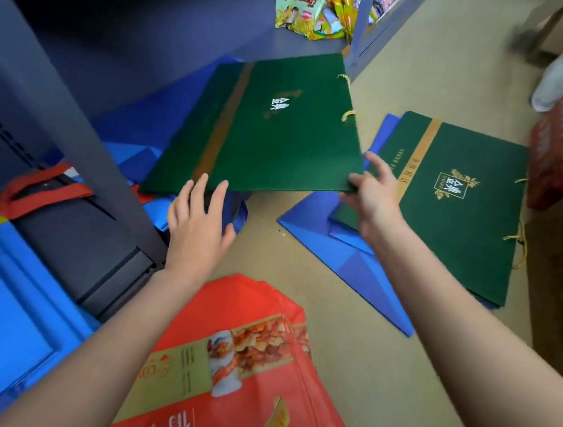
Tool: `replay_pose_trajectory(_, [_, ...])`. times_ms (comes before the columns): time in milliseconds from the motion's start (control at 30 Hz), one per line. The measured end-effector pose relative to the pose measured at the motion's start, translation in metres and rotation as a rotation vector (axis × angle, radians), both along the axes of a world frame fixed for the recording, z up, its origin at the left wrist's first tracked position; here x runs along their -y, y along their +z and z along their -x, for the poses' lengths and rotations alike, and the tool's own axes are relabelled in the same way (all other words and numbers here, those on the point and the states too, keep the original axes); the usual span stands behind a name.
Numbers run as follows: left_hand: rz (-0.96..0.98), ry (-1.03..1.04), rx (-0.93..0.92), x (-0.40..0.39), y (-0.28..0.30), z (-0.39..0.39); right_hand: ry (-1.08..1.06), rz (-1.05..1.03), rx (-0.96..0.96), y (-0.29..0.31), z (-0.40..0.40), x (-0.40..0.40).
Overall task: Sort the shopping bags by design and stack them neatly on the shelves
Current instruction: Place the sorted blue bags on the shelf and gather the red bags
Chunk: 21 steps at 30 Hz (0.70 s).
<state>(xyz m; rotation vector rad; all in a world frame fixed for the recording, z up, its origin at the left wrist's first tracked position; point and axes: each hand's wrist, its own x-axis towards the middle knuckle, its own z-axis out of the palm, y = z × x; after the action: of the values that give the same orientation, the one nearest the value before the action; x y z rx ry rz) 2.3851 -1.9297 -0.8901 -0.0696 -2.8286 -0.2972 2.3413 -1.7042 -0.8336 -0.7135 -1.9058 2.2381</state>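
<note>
Head view: we hold a flat green bag [264, 125] at the mouth of the low shelf [144, 48]. Our right hand [374, 194] pinches its near right corner; our left hand [200, 219] lies with straight fingers against its near edge, above blue bags [134, 158] lying in the shelf. Farther back the shelf holds snack packets [313, 6]. On the floor [377, 377], a second green bag [453, 202] rests on a blue bag [347, 264], and a red bag [241, 364] lies between our forearms.
</note>
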Motion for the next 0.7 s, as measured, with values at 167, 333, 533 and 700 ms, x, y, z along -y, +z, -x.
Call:
replay_pose_trajectory(167, [0.077, -0.131, 0.162, -0.045, -0.009, -0.001, -0.383, -0.068, -0.022, -0.015, -0.024, -0.122])
replay_pose_trajectory(333, [0.079, -0.174, 0.175, -0.097, -0.012, 0.014, -0.595, -0.095, -0.003, -0.039, -0.052, -0.162])
replay_pose_trajectory(533, [0.093, -0.143, 0.188, -0.145, -0.015, 0.054, -0.669, -0.228, 0.252, -0.066, -0.080, -0.204])
replay_pose_trajectory(700, [0.237, -0.167, -0.002, -0.128, -0.022, 0.061, -0.421, -0.576, 0.655, -0.081, -0.069, -0.205])
